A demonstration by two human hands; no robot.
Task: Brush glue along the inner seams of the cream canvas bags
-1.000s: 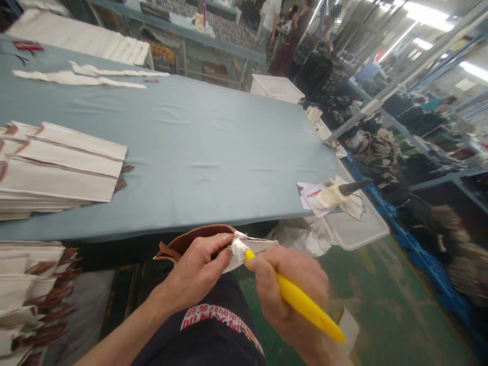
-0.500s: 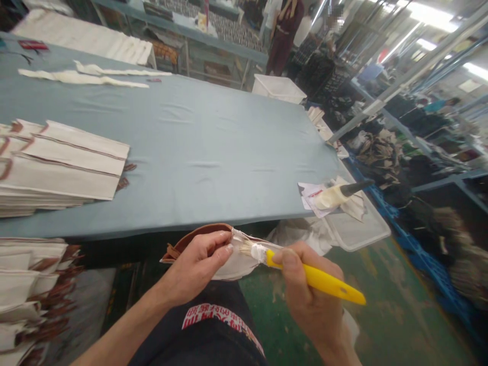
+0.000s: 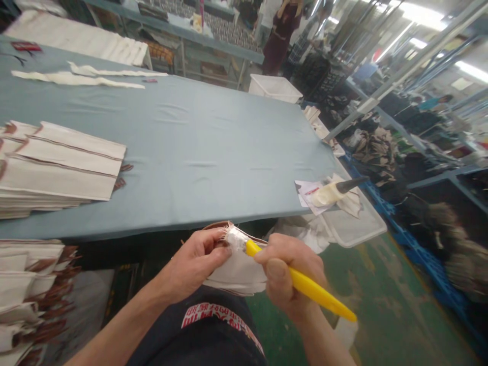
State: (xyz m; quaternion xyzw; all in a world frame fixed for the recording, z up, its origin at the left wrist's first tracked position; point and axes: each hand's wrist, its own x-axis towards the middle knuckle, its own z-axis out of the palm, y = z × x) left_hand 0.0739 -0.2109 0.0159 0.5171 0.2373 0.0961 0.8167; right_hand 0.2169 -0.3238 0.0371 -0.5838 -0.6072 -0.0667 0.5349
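In my right hand [image 3: 292,272] is a brush with a yellow handle [image 3: 316,292] and pale bristles. Its white-coated bristle end [image 3: 236,237] presses on the upper edge of a cream fabric piece [image 3: 236,272] with brown trim, held above my lap. My left hand [image 3: 198,262] pinches that fabric piece by its edge, just left of the bristles. Part of the brown trim is hidden behind my left fingers.
A blue-grey covered table [image 3: 229,142] spans the front. Stacked cream fabric pieces [image 3: 72,168] lie on its left, more [image 3: 26,284] below. A dark-handled brush [image 3: 331,193] rests at its right corner near a translucent bin [image 3: 358,229]. People [image 3: 282,35] stand behind.
My right hand has moved left with the brush, bringing the bristles up against my left fingertips at the fabric's edge. Less of the brown trim shows now.
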